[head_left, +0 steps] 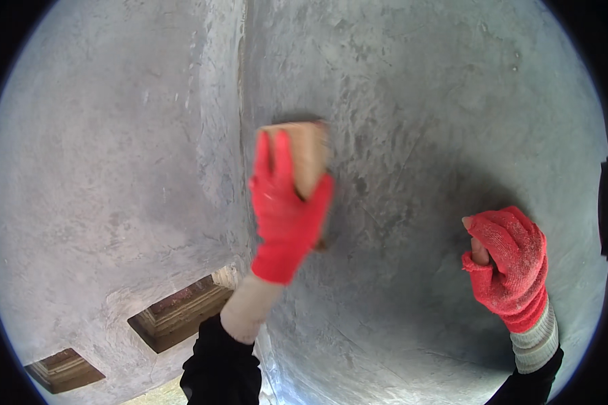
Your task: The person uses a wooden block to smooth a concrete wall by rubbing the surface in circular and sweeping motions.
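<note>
My left hand (280, 209), in a red work glove with a pale cuff, grips a tan rectangular block (309, 152). It presses the block to the grey plastered wall (398, 155), just right of a vertical inside corner. Motion blurs both hand and block a little. At the right, my right hand (510, 260) is curled closed close to the same wall, in a red glove worn pale in places. Bare fingertips poke out of this glove. Whatever its fingers may hold is hidden.
A second grey wall (115, 155) meets the first along the corner seam (241, 88). Two recessed rectangular openings, a larger one (182, 310) and a smaller one (64, 371), sit low at the left. A dark object (607, 209) shows at the right rim.
</note>
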{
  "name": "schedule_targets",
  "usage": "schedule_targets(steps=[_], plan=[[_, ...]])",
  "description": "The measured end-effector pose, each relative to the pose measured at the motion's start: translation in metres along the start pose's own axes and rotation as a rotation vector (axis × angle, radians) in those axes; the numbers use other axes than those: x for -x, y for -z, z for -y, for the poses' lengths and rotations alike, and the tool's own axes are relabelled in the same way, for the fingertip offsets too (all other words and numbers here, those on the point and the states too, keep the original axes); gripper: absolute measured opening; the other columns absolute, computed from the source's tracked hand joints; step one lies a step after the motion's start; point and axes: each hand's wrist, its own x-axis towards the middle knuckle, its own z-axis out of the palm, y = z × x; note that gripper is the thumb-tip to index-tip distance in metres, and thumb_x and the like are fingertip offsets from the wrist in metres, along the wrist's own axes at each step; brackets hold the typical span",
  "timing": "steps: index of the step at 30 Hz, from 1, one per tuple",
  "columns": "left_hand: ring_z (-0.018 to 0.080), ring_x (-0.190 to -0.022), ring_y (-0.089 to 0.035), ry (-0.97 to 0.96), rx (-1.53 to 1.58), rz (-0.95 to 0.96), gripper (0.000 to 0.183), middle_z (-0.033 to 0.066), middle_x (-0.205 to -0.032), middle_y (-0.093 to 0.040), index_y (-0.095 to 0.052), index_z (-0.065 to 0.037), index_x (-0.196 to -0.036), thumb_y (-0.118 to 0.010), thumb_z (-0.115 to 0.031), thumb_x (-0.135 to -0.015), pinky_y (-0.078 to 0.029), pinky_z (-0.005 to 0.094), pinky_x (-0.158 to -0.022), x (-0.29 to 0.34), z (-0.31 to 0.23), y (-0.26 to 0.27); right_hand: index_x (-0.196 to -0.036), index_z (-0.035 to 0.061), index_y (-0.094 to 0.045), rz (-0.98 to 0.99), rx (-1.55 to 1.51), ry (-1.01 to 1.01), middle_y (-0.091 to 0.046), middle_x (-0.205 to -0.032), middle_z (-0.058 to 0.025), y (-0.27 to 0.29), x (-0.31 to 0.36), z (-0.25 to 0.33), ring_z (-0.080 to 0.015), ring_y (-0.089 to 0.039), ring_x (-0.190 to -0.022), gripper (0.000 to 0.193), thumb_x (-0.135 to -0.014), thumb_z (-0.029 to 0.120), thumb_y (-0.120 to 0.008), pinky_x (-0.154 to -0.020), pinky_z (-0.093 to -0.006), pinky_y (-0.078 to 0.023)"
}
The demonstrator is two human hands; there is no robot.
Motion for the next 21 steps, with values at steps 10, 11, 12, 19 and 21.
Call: schedule_targets(steps=[10,11,12,19,21], plan=[[0.0429,-0.128,-0.04,0.285,0.275,-0.037,0.084,0.0225,-0.148,-0.031,-0.036,-0.006,-0.144,-0.076,-0.027,-0.073,-0.037,0.0492,-0.101,-0.025,-0.007,0.0,-0.097,0.0049,-0.065,-0.065,-0.017,-0.026,-0.064,-0.082,-0.0086,0.009,0.007,-0.004,-0.0262,-0.059,-0.063,0.036,-0.062,0.007,-0.075,-0.053,-0.0347,-0.048],[0.0429,-0.128,-0.04,0.274,0.289,-0.011,0.084,0.0225,-0.148,-0.031,-0.036,-0.006,-0.144,-0.076,-0.027,-0.073,-0.037,0.0492,-0.101,-0.022,-0.014,-0.004,-0.098,0.0051,-0.065,-0.072,-0.015,-0.019,-0.063,-0.082,-0.0085,0.007,0.006,-0.004,-0.026,-0.059,-0.063,0.038,-0.062,0.009,-0.076,-0.053,-0.0345,-0.048],[0.0435,-0.129,-0.04,0.197,0.22,0.015,0.083,0.024,-0.148,-0.03,-0.035,-0.005,-0.144,-0.076,-0.026,-0.074,-0.037,0.0498,-0.101,-0.013,-0.025,-0.006,-0.098,0.0051,-0.065,-0.071,-0.002,-0.047,-0.063,-0.082,-0.0085,0.006,0.006,-0.004,-0.026,-0.059,-0.063,0.038,-0.062,0.009,-0.076,-0.053,-0.0345,-0.048],[0.0471,-0.124,-0.041,-0.091,0.198,0.268,0.082,0.0305,-0.149,-0.023,-0.033,-0.004,-0.144,-0.074,-0.023,-0.076,-0.034,0.0541,-0.1,0.066,-0.14,0.013,-0.111,0.0034,-0.062,-0.255,-0.048,-0.049,-0.061,-0.105,-0.0118,-0.01,0.033,0.012,-0.0298,-0.061,-0.082,0.053,-0.06,0.012,-0.075,-0.065,-0.0375,-0.052],[0.0475,-0.126,-0.037,0.029,0.337,0.251,0.085,0.0294,-0.152,-0.017,-0.029,-0.005,-0.146,-0.074,-0.024,-0.076,-0.03,0.0544,-0.102,0.071,-0.142,0.005,-0.124,0.0028,-0.055,-0.075,0.001,-0.234,-0.055,-0.121,-0.0163,-0.029,0.061,0.056,-0.0321,-0.059,-0.093,0.063,-0.064,0.011,-0.073,-0.076,-0.0405,-0.052]])
